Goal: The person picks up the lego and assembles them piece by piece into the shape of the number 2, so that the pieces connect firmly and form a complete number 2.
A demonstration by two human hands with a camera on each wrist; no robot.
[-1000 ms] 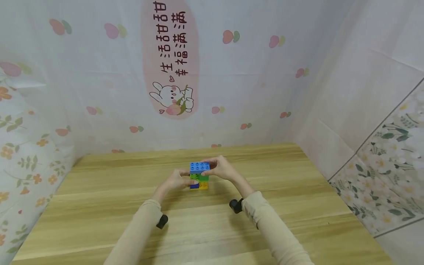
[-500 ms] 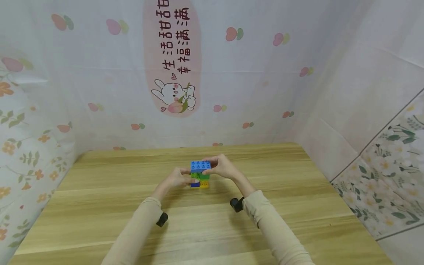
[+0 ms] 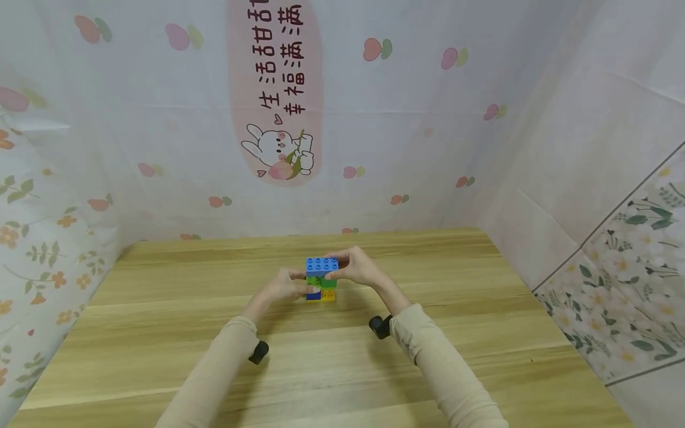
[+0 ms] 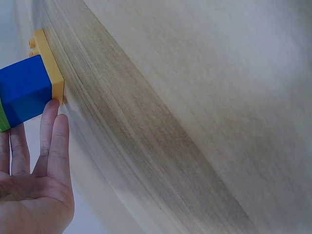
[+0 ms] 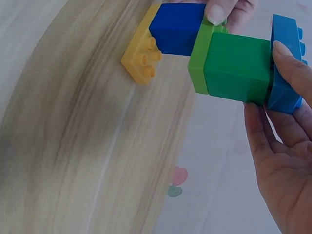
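Observation:
A stack of toy building bricks stands on the table: a flat yellow brick (image 5: 141, 63) at the bottom, then a dark blue block (image 5: 178, 27), a thin light green brick (image 5: 201, 68) and a darker green block (image 5: 237, 68). On top, a light blue brick (image 3: 322, 266) with studs lies right against the green block, slightly tilted in the right wrist view. My right hand (image 3: 360, 267) pinches this top brick between thumb and fingers. From the left, my left hand (image 3: 283, 286) grips the stack around the light green brick, its thumb on the near side.
The wooden table (image 3: 214, 333) extends on all sides of the stack. A patterned curtain (image 3: 407, 148) hangs behind the table's far edge, with flowered cloth to the left and right. Black camera mounts (image 3: 380, 327) sit at both wrists.
Both hands keep the same hold on the bricks, and the stack stays in place. Only the head view shifts slightly.

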